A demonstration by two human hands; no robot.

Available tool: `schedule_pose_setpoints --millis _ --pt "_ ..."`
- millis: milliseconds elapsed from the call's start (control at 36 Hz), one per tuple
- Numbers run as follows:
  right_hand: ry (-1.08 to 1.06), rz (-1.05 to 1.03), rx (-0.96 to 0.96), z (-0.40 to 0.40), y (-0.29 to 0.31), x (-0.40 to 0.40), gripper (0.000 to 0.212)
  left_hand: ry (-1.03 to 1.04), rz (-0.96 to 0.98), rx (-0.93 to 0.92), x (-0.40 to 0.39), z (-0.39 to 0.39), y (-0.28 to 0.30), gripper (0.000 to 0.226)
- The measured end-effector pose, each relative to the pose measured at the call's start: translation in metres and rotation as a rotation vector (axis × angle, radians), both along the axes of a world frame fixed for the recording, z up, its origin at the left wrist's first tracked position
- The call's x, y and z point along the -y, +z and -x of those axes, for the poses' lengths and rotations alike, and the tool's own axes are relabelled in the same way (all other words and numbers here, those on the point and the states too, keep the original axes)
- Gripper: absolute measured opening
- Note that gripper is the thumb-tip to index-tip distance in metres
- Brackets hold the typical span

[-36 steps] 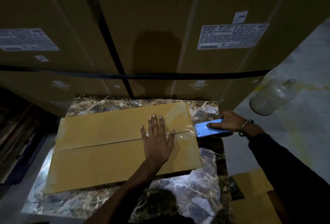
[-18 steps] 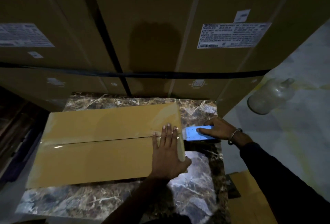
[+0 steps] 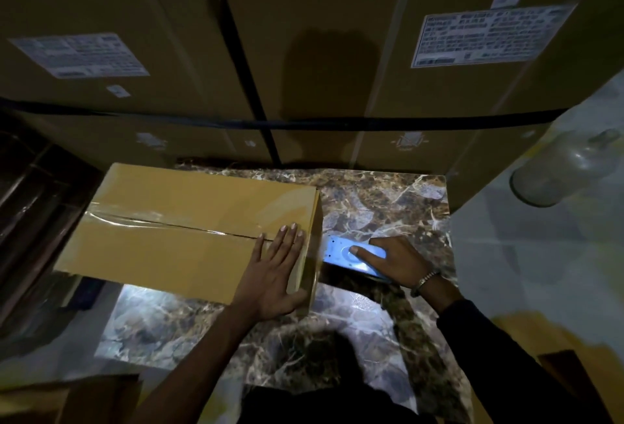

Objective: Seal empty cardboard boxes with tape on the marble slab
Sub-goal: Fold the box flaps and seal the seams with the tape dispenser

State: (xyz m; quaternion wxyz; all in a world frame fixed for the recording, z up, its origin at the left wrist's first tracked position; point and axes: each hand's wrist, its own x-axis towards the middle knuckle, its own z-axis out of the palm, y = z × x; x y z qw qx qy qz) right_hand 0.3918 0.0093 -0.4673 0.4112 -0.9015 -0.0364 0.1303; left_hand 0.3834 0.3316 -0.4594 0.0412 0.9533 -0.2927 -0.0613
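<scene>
Largest before us are the big stacked cartons (image 3: 304, 35), filling the far half of the view; they are bound with dark straps (image 3: 337, 123), and each bears a white printed label (image 3: 489, 35) whose text we cannot read. Below them lies the marble slab (image 3: 371, 194), brown with pale veins, running from the foot of the cartons to the near edge of the view.

On the left part of the slab rests the cardboard box (image 3: 189, 241), its two top flaps closed and meeting in a seam that runs left to right. Its left end hangs out past the slab's left edge. Clear tape (image 3: 111, 217) shines along the left stretch of the seam.

Our left hand (image 3: 277, 268) lies flat on the right end of the box top, fingers straight and together, palm pressing at the corner by the seam. Our right hand (image 3: 395, 261) grasps the blue tape dispenser (image 3: 351, 256), forefinger laid along its top, just right of the box's right end and low against the slab. A beaded bracelet (image 3: 426, 280) circles that wrist above a dark sleeve (image 3: 506, 356).

Far right, on the pale floor, a clear glass bottle (image 3: 553, 173) lies tilted. More cardboard (image 3: 67, 400) shows at the near left corner.
</scene>
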Motion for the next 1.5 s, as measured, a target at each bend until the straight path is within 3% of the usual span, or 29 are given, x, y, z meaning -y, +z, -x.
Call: schedule_pose_setpoints --millis 111,222,389,972,1083,1139,1250,1389,1500 --pt "-0.010 0.066 0.049 0.004 -0.002 0.017 0.068 0.002 -0.008 -0.012 0.000 0.001 0.002 0.105" --pt "-0.047 0.017 -0.020 0.012 -0.016 0.038 0.075 0.006 0.013 -0.022 0.000 0.001 0.003 0.105" --pt "-0.027 0.042 -0.028 0.006 -0.024 0.016 0.068 0.018 0.083 -0.018 -0.001 0.001 0.004 0.105" --pt "-0.016 -0.020 -0.469 -0.041 -0.050 -0.035 0.066 0.044 0.151 -0.011 -0.001 0.002 0.002 0.101" --pt "0.011 -0.014 -0.534 -0.047 -0.065 -0.033 0.091 0.039 0.145 -0.016 -0.001 0.001 0.001 0.104" --pt "0.008 -0.012 -0.541 -0.045 -0.071 -0.030 0.091 0.035 0.138 -0.015 -0.002 0.001 0.000 0.105" --pt "-0.072 -0.070 -0.547 -0.034 -0.056 -0.029 0.066 0.033 0.131 -0.016 -0.002 0.000 0.000 0.106" --pt "-0.196 -0.114 -0.449 -0.011 -0.056 -0.014 0.066 0.033 0.135 -0.011 -0.002 0.000 -0.001 0.106" --pt "-0.287 0.030 -0.334 0.020 -0.063 -0.001 0.070 0.031 0.137 -0.010 -0.003 0.001 -0.002 0.103"
